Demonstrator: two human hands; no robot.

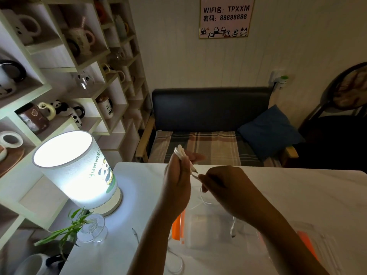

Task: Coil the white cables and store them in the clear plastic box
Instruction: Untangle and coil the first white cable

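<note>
Here, from your head camera, your left hand grips a folded bunch of white cable, held up above the far edge of the table. Your right hand pinches the loose end just beside it. The clear plastic box sits under your arms, near the lamp.

Forearms partly hide the blurred clear box.
</note>
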